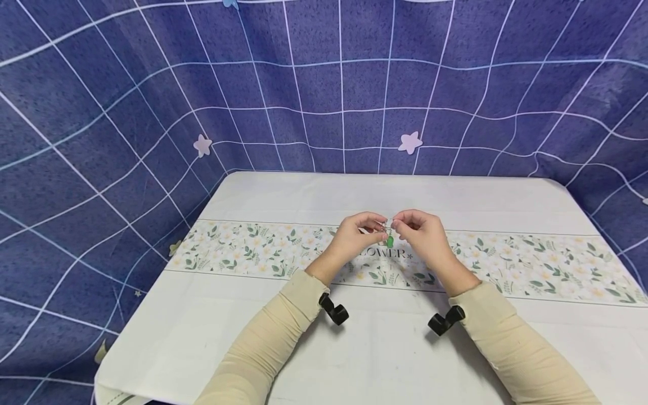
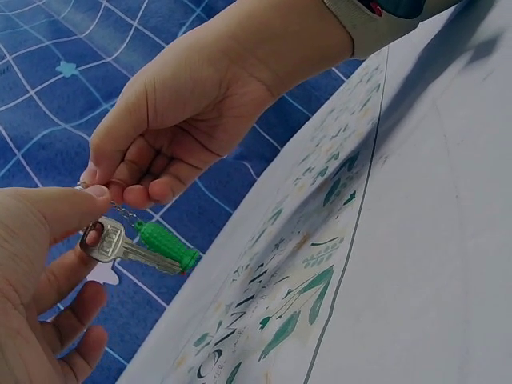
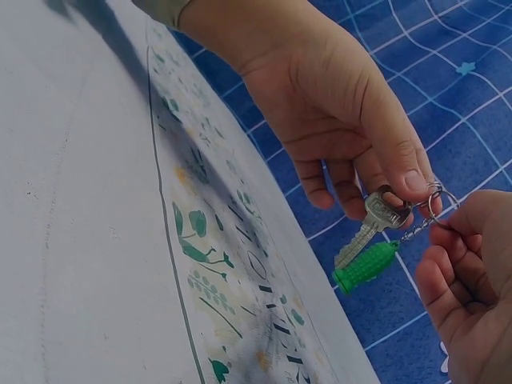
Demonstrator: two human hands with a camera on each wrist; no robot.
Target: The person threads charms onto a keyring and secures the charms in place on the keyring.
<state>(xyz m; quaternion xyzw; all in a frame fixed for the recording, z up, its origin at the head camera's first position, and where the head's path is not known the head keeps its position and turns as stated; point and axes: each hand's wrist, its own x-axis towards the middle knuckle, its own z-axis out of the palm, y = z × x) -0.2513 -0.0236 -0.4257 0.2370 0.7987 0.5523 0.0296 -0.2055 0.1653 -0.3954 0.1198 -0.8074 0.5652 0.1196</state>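
Key, ring and green charm hang together between two hands, right of centre in the head frame and raised over the white surface [image 1: 379,349]. A gridded blue cloth [image 1: 314,84] fills the top of that frame; any piece let slip would probably land on the surface's floral band [image 1: 268,247], whose green leaves could make the charm harder to spot.

The left hand [image 1: 356,233] has a narrow grip, thumb and forefinger pinching near the head of the key. The right hand [image 1: 422,233] also has a narrow grip, fingertips pinching the ring at the right of the right wrist frame. Both holds use only the finger ends, so a small slip by either hand could let the bunch swing or drop.

The key [image 3: 372,220] points down to the left, and its blade may catch on the green charm [image 3: 370,264] just beside it if the bunch turns. The ring [image 3: 444,192] looks thin and could spring from the fingertips or bend if forced. The fine chain [image 3: 414,232] may twist or snag; whether the ring is spread is too small to tell.
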